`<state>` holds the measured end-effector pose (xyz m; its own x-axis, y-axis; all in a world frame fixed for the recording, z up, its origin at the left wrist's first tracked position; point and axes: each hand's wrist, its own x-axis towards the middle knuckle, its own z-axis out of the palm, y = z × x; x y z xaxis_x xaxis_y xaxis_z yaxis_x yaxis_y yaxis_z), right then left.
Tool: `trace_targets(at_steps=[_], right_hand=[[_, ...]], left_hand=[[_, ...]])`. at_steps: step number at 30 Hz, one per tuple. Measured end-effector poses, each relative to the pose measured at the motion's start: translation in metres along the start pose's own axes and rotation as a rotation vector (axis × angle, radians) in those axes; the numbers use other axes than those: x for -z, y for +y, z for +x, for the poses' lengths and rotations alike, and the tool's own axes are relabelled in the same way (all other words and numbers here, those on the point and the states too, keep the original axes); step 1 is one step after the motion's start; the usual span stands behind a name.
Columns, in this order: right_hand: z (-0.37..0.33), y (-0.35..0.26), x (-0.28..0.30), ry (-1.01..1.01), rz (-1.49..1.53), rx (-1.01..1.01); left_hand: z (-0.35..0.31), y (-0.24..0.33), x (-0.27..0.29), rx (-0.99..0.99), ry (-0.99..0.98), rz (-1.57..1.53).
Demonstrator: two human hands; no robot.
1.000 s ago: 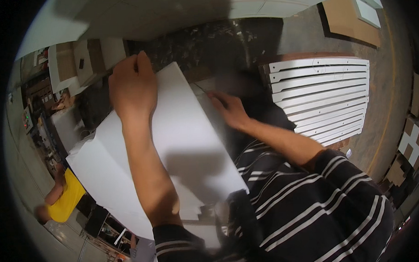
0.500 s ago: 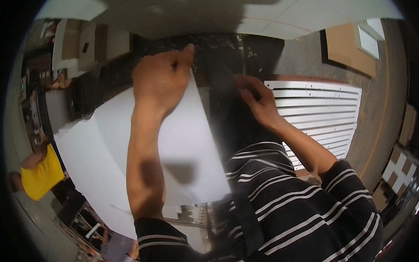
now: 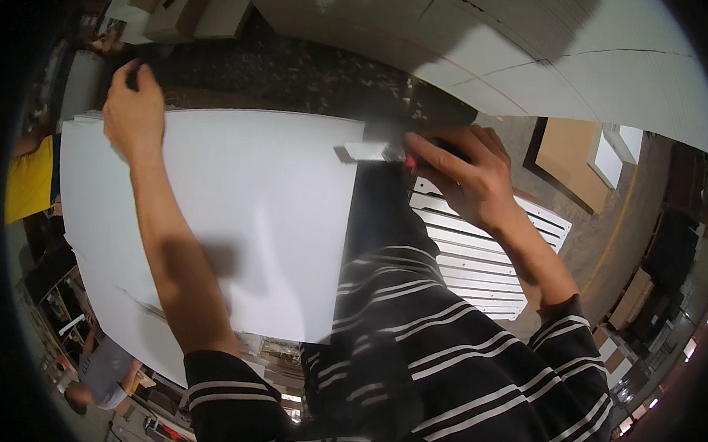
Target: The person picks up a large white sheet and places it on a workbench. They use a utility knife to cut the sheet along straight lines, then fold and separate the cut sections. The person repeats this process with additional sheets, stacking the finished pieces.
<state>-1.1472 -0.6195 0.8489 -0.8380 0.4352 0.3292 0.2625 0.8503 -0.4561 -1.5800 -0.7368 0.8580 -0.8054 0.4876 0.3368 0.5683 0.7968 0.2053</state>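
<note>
1. The stack of white sheets (image 3: pixel 245 217) lies in front of me, spanning from my left hand to my right hand.
2. My left hand (image 3: pixel 134 110) grips the stack's far left edge, fingers curled over it.
3. My right hand (image 3: pixel 465 170) is closed around a small grey tool (image 3: pixel 367 151), its tip touching the stack's far right corner.
</note>
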Motion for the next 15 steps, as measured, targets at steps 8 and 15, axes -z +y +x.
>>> trace_targets(at_steps=[8, 15], right_hand=[[0.021, 0.004, 0.013, -0.045, -0.080, -0.014], [0.031, 0.008, 0.027, -0.098, -0.095, -0.015]], left_hand=[[0.013, -0.039, -0.014, 0.221, 0.057, -0.101], [0.007, -0.038, -0.014, 0.230, 0.072, -0.217]])
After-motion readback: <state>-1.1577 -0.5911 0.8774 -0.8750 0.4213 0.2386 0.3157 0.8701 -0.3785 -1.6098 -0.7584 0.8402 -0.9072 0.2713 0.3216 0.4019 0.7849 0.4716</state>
